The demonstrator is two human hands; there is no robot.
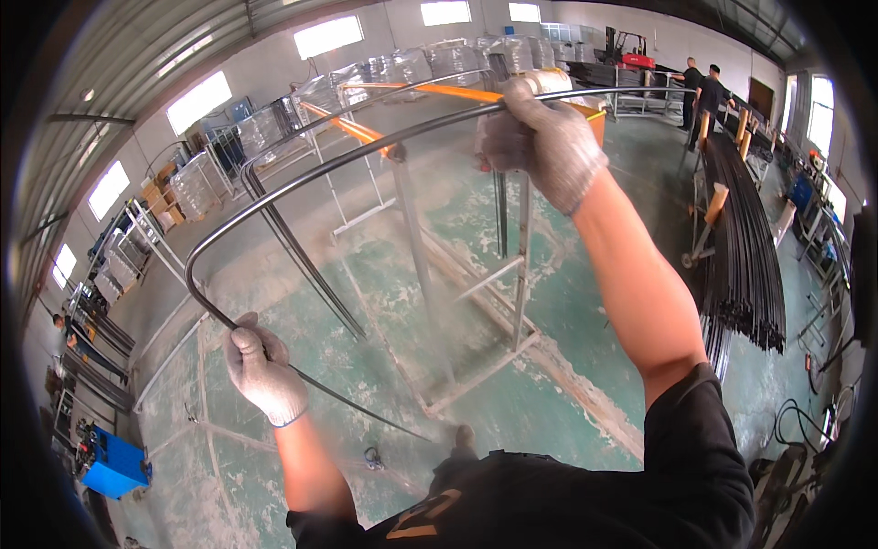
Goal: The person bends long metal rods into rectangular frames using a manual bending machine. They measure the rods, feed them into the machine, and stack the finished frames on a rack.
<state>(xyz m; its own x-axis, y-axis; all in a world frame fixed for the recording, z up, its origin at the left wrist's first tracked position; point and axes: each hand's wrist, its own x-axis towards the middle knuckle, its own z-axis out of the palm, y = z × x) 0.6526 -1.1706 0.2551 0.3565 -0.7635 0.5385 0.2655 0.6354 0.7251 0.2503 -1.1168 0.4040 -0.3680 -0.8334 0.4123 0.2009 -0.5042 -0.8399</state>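
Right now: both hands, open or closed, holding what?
Left hand: closed around the lower end of the bent dark metal rod.
Right hand: closed around the same rod's upper stretch.

Workshop hall: green concrete floor (567, 366), worn pale; high wall windows (327, 35), daylight; metal rack frames (476, 302); stacked dark rods (745, 247); blue machine (112, 462).

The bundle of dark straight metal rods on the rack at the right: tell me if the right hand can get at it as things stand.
Probably not. The gloved right hand is closed on the bent dark metal rod, as is the left hand, and the rod bundle lies apart, off to the right.
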